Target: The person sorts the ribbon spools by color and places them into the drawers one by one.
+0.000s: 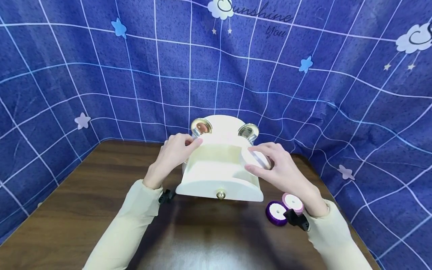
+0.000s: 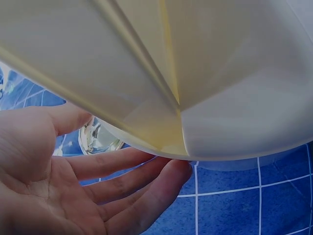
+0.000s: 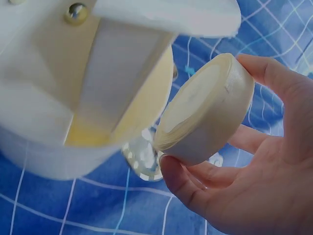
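Note:
A white holder (image 1: 219, 170) with a rounded back, an open compartment and a small gold knob (image 1: 221, 194) on its front stands at the middle of the table. My left hand (image 1: 173, 152) grips its left side, thumb over the edge and fingers on the outside. At the right side, my right hand (image 1: 280, 165) holds a roll of white ribbon (image 3: 215, 112) between thumb and fingers, tilted, just beside the holder's wall. Two shiny gold cup-shaped pieces (image 1: 201, 128) stick out at the holder's upper corners.
On the brown wooden table (image 1: 101, 176), a purple ribbon roll (image 1: 276, 213) and a pink ribbon roll (image 1: 293, 203) lie beneath my right forearm. A blue curtain (image 1: 175, 56) with white grid lines hangs behind and along both sides.

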Demonstrator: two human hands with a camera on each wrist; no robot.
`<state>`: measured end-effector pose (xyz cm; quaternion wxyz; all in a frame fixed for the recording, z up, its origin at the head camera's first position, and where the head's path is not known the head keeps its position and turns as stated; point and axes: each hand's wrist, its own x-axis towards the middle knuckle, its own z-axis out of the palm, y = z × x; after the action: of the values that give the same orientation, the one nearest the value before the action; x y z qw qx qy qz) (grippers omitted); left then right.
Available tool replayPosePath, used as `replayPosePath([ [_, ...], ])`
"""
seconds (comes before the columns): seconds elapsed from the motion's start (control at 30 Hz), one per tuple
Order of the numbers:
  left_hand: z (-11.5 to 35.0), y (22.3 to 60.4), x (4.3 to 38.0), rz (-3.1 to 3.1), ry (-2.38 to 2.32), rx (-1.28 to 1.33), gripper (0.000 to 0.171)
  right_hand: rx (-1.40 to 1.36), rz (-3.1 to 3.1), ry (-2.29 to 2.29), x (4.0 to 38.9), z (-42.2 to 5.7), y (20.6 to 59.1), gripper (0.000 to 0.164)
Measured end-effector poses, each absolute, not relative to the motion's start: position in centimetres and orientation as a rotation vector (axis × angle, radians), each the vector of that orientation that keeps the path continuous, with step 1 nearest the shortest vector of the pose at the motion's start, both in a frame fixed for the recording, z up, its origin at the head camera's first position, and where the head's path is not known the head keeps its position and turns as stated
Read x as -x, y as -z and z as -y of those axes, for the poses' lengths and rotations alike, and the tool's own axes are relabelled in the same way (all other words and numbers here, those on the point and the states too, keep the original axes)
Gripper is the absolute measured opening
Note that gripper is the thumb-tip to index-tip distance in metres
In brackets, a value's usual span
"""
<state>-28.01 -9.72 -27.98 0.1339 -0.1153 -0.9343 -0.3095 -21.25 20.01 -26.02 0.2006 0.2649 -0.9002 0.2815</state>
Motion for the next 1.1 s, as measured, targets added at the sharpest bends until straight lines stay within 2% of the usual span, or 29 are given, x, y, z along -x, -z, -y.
replayPosePath([
  [0.37,9.7,27.9,28.1,2.706,0.893,0.332,0.043,-0.928,2.451,-0.704,22.0,-16.6,25.8,0.048],
  [0.83,9.7,27.9,28.2,2.709,0.875,0.312,0.042,-0.963,2.451,-0.655,22.6,-15.0,26.1,0.049],
  [0.97,9.7,27.9,28.1,2.711,0.871,0.313,0.042,-0.985,2.328,-0.702,22.0,-15.1,26.2,0.038],
  [1.1,9.8,28.0,27.9,2.711,0.88,0.319,0.043,-1.022,2.052,-0.887,20.2,-15.0,26.8,0.014],
])
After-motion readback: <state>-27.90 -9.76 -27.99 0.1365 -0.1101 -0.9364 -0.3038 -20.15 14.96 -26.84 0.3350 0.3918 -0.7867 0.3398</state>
